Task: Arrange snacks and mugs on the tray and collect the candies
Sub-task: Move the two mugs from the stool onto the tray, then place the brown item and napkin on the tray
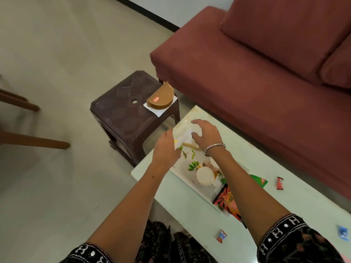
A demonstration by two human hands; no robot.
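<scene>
Tray point(191, 182): lying lengthwise on the pale table point(171, 194), its far end reaching toward the table's far-left corner; white with a leaf pattern.
Mugs: one white mug point(204, 176) is standing on the tray near its middle, and a second, speckled one point(209, 164) is sitting just behind it, partly hidden by the right forearm.
Snack packet point(227, 201): an orange-and-black pack is resting at the near end of the tray, half under the right arm.
Green packet point(259, 180): lying on the table just right of the tray.
Candies: a red one point(280, 183) is lying far right on the table, an orange-and-blue one point(221, 236) near the front edge, a blue one point(343, 233) at the far right edge of view; all well apart from the tray.
Left hand point(167, 147): hovering at the tray's far-left rim, fingers straight and relaxed; whether it is touching the rim I cannot tell.
Right hand point(206, 133): arching over the tray's far end with fingers spread and curved, gripping nothing; a metal bangle point(214, 149) is circling the wrist.
Stool point(131, 112): dark brown, standing on the floor just left of the table, carrying a brown half-round holder point(161, 96) on a white sheet.
Sofa point(266, 63): dusty red, running along the far right side.
</scene>
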